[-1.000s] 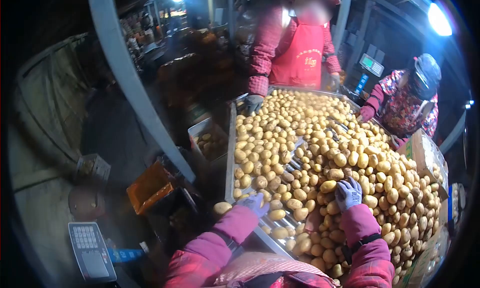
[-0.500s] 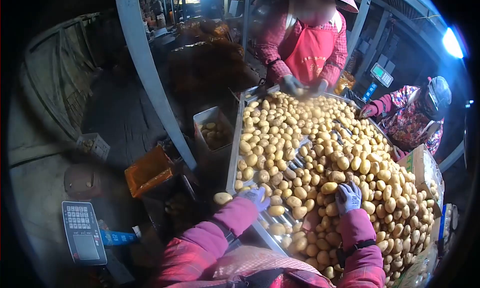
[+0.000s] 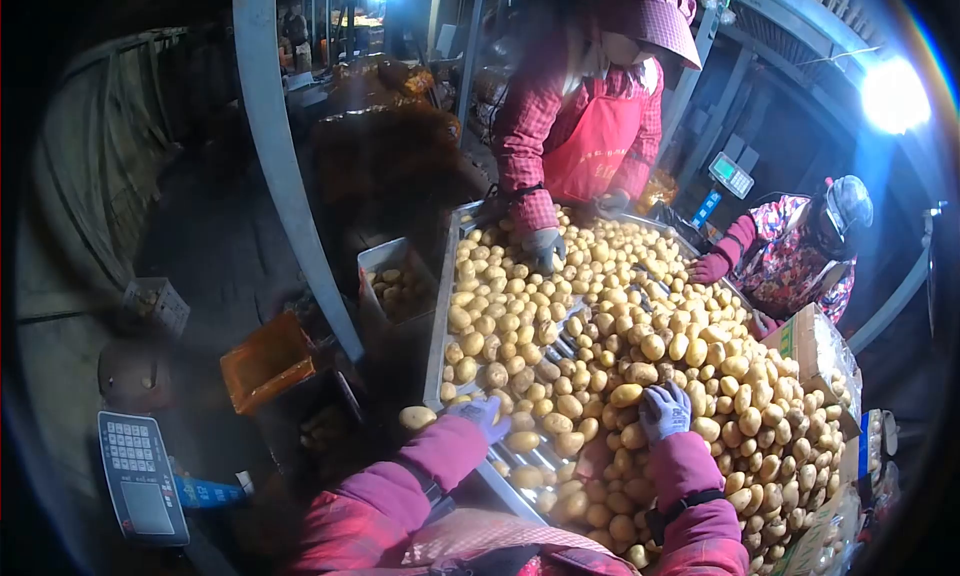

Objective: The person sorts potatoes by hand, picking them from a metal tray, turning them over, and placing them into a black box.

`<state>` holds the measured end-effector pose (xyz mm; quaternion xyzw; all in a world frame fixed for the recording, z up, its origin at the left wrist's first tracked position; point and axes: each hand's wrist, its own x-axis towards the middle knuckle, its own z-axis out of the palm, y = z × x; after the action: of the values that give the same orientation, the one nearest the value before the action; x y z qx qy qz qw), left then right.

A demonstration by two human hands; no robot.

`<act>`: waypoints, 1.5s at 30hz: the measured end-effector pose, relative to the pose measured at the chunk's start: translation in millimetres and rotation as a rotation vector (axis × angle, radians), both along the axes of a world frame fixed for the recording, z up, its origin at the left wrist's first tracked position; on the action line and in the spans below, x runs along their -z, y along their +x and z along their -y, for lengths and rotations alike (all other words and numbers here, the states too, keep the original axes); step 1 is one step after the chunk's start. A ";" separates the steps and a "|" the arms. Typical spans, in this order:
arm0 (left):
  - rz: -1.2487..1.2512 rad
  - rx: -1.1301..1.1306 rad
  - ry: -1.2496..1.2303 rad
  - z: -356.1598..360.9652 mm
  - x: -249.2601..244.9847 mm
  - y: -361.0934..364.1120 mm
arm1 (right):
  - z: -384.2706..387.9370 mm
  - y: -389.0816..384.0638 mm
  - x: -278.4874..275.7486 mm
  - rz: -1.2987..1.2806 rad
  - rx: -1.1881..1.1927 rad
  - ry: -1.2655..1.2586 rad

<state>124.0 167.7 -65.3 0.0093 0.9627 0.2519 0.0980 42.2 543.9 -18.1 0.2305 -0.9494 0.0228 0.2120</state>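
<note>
A heap of potatoes covers the metal sorting table. My left hand, in a pale purple glove, is at the table's near left edge with its fingers apart. One potato shows just left of that hand, by the rim; another potato lies close to its fingertips. My right hand, gloved alike, lies on the near side of the heap, fingers stretched over the potatoes. A larger yellow potato sits right beside its fingers. The palms are hidden.
Across the table stands a person in a red apron, a gloved hand on the potatoes. Another person works at the right, near a cardboard box. Left are a white bin, an orange crate and a scale.
The whole view has shifted slightly. The person opposite has drawn their hands apart, one reaching down onto the potatoes. My hands keep nearly the same places on the table.
</note>
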 end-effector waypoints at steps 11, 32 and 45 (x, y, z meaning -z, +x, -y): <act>0.145 -0.001 -0.029 -0.6 1.6 -1.9 | 5.5 3.8 1.2 0.024 0.049 -0.035; -0.052 0.014 -0.026 -2.3 19.9 -6.1 | 5.3 -21.9 -3.9 0.115 -0.070 0.072; -0.238 -0.032 0.048 -1.7 37.2 -12.1 | 137.4 188.8 25.0 0.577 -0.199 -0.495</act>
<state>111.9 169.4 -102.4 0.0263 0.9613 0.2735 -0.0214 231.1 406.5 -43.1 0.2474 -0.9087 0.3357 -0.0178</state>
